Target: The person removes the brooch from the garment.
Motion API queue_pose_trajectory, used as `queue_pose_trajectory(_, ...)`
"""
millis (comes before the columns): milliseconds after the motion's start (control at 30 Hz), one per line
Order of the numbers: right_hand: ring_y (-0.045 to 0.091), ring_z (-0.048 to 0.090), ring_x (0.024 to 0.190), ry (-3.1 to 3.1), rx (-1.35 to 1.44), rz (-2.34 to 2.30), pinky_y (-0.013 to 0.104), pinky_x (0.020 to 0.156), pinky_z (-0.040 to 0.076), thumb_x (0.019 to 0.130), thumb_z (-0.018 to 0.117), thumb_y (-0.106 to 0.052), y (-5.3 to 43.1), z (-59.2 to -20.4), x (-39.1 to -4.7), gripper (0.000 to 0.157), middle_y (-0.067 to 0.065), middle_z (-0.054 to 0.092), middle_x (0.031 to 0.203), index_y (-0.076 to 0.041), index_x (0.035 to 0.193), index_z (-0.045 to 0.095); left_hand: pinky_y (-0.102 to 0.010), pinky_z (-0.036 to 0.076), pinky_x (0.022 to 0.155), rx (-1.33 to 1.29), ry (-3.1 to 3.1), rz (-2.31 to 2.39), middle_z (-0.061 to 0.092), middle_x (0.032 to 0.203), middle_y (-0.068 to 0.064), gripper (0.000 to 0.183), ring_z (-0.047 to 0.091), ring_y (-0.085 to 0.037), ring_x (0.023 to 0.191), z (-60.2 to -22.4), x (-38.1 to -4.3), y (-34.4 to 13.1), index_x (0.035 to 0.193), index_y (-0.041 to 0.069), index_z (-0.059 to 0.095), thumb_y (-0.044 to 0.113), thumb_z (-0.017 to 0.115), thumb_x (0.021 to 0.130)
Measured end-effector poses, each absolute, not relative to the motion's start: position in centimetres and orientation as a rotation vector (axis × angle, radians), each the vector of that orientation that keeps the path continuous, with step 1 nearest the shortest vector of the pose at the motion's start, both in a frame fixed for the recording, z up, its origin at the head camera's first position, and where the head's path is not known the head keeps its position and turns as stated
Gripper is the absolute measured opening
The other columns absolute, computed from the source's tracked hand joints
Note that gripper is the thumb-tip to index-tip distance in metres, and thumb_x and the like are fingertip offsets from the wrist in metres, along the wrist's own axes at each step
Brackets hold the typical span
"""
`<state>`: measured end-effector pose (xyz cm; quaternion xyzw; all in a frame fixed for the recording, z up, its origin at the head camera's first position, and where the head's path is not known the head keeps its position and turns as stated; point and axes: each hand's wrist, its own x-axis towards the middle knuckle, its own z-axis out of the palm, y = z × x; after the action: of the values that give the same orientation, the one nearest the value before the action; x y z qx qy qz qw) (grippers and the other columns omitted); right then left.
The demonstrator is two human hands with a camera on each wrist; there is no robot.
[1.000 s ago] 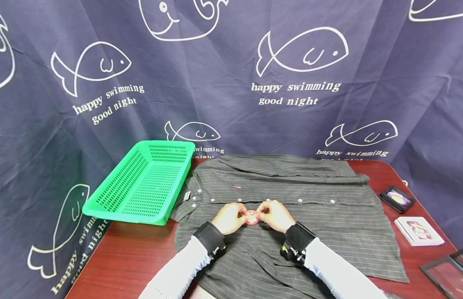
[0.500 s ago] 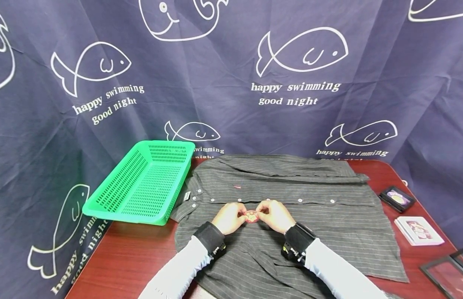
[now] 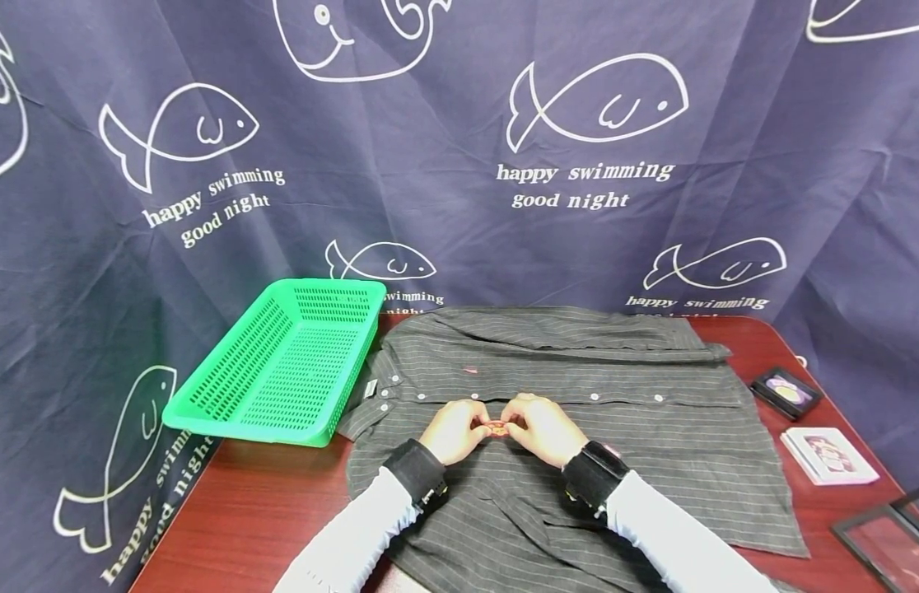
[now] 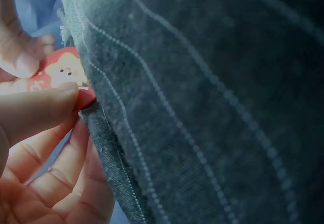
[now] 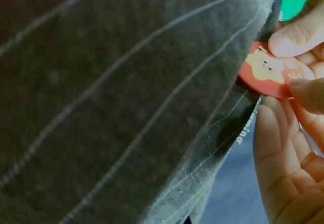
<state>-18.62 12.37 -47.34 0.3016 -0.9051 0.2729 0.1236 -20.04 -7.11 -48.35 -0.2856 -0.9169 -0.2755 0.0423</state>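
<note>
A round red badge [image 3: 496, 428] with a yellow cartoon figure is held between both hands over a dark grey striped shirt [image 3: 652, 461]. My left hand [image 3: 454, 432] pinches its left edge; in the left wrist view the thumb lies across the badge's printed face [image 4: 66, 72]. The right hand [image 3: 543, 430] pinches the opposite edge, its thumb on the rim in the right wrist view, where the badge [image 5: 266, 72] shows its face. From the head camera the badge looks thin, tilted up, and partly covered by fingers. Shirt fabric overlaps the badge's lower side in both wrist views.
A green plastic basket [image 3: 282, 424] stands at the left on the red-brown table [image 3: 282, 486]. Along the right side lie a black case [image 3: 786, 392], a stack of white cards [image 3: 830, 456] and a dark-framed clear box [image 3: 893, 543]. A patterned curtain [image 3: 459, 165] hangs behind.
The badge has tilted, showing less of its face to the head camera. My right hand has shifted slightly left and its wrist has turned; the left hand stays nearly in place.
</note>
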Motion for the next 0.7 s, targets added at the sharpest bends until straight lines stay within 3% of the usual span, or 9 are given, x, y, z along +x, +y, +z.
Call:
queue_pose_trajectory(67,0.008,0.058,0.068,-2.607,0.911,0.729,0.038,0.080,0.055,0.076,0.075,-0.007,12.27,-47.42,-18.51,0.010,-0.005,0.061,0.075,-0.012,0.079,0.067,-0.019,0.042,0.058,-0.873,-2.809,-0.840,0.067,0.074,0.003,0.009,0.055,-0.005,0.064,-48.37,-20.00,-7.11,0.074,0.015,0.067,0.013,0.075,0.080)
queue_pose_trajectory(133,0.008,0.058,0.067,-2.578,0.934,0.681,0.039,0.080,0.055,0.075,0.076,-0.007,12.23,-47.55,-18.42,0.011,-0.004,0.061,0.074,-0.012,0.079,0.066,-0.019,0.042,0.059,-0.875,-2.807,-0.832,0.067,0.074,0.003,0.009,0.056,-0.005,0.064,-48.38,-19.98,-7.11,0.075,0.015,0.068,0.014,0.075,0.079)
queue_pose_trajectory(300,0.006,0.052,0.063,-2.534,0.954,0.603,0.026,0.059,0.047,0.073,0.076,-0.007,12.13,-47.87,-18.29,0.015,-0.006,0.057,0.074,-0.013,0.079,0.063,-0.019,0.043,0.059,-0.877,-2.810,-0.840,0.067,0.074,0.002,0.010,0.057,-0.005,0.065,-48.44,-19.97,-7.11,0.074,0.015,0.067,0.013,0.076,0.078)
queue_pose_trajectory(700,0.008,0.050,0.062,-2.420,1.010,0.443,0.026,0.057,0.045,0.070,0.075,-0.005,11.74,-48.14,-18.20,0.021,-0.006,0.053,0.072,-0.015,0.075,0.057,-0.019,0.044,0.062,-0.873,-2.817,-0.843,0.068,0.077,0.002,0.008,0.059,-0.007,0.069,-48.37,-19.74,-7.05,0.078,0.015,0.069,0.015,0.077,0.078)
